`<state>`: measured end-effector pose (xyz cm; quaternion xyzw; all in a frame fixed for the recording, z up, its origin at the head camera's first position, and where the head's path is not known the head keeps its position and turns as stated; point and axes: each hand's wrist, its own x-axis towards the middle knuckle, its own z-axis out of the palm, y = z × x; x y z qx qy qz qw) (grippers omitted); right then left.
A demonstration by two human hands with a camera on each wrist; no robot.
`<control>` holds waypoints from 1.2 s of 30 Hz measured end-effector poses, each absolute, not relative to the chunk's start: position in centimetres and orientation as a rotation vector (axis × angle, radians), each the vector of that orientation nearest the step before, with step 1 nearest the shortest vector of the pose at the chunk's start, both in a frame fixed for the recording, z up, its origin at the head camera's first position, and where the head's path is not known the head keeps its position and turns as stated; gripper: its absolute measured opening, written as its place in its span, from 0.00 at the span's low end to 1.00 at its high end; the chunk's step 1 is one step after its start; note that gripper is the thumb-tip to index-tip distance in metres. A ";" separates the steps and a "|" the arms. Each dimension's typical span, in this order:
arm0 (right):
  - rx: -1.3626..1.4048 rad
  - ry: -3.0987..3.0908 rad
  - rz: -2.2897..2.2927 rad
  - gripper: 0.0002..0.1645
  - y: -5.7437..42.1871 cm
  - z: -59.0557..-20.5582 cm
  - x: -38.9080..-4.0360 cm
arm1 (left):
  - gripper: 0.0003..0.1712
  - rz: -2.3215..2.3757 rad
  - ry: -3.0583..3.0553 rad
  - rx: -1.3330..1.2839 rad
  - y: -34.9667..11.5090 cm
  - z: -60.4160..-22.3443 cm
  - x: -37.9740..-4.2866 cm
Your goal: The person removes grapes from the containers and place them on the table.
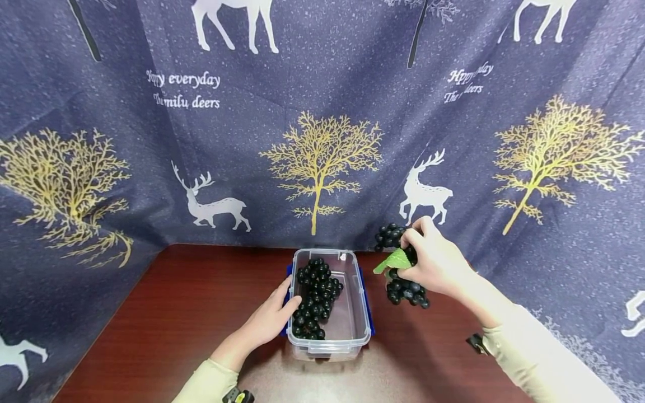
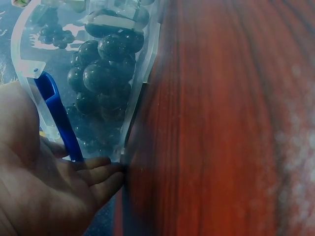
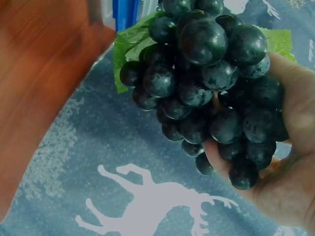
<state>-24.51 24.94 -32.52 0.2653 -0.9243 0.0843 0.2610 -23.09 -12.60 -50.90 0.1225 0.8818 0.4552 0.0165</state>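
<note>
A clear plastic container [image 1: 361,313] stands on the table with a bunch of black grapes [image 1: 316,296] along its left side. My left hand [image 1: 269,319] holds the container's left wall, thumb over the rim and fingers along the outside. In the left wrist view, the fingers lie beside a blue side clip [image 2: 61,115], with grapes showing through the wall. To the right, above the table, my right hand [image 1: 435,260] grips another bunch of black grapes [image 1: 407,291] with a green leaf [image 1: 395,261]. Its grapes [image 3: 202,93] hide part of the fingers in the right wrist view.
The reddish-brown wooden table [image 1: 201,313] extends on both sides of the container. Behind it hangs a dark blue cloth [image 1: 342,207] printed with deer and trees. Another blue clip [image 1: 367,302] sticks out on the container's right side.
</note>
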 end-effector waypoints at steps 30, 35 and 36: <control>0.704 -2.475 0.209 0.32 28.3 -33.4 -25.3 | 0.41 1.419 2.737 0.361 -12.5 -50.6 -23.0; 0.714 -2.456 0.224 0.33 28.7 -33.6 -25.5 | 0.41 1.423 2.736 0.374 -12.5 -50.7 -23.0; 0.716 -2.451 0.228 0.33 28.8 -33.6 -25.5 | 0.41 1.423 2.739 0.379 -12.6 -50.7 -23.1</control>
